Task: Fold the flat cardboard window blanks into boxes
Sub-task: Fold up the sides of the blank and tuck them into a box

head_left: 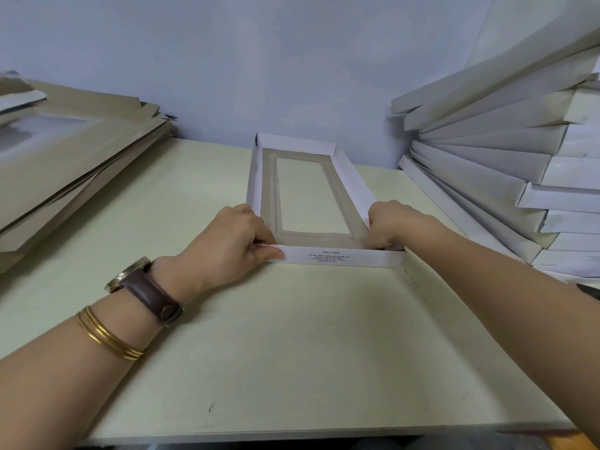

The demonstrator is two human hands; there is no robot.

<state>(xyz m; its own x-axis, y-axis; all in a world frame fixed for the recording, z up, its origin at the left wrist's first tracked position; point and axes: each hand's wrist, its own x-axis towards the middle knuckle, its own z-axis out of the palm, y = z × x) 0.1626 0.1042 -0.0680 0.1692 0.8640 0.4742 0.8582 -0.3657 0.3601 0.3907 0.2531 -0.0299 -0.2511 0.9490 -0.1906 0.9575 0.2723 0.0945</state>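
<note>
A long white cardboard window box lies on the pale table, its brown inside facing up with a clear rectangular window in the floor. Its far wall and both long side walls stand up. The near end flap, printed with small text, lies folded outward toward me. My left hand pinches the near left corner, thumb on the flap. My right hand grips the near right corner, fingers curled over the side wall.
A stack of flat brown window blanks lies at the left. Several folded white boxes are piled at the right, leaning against the wall. The table's front edge runs close to me.
</note>
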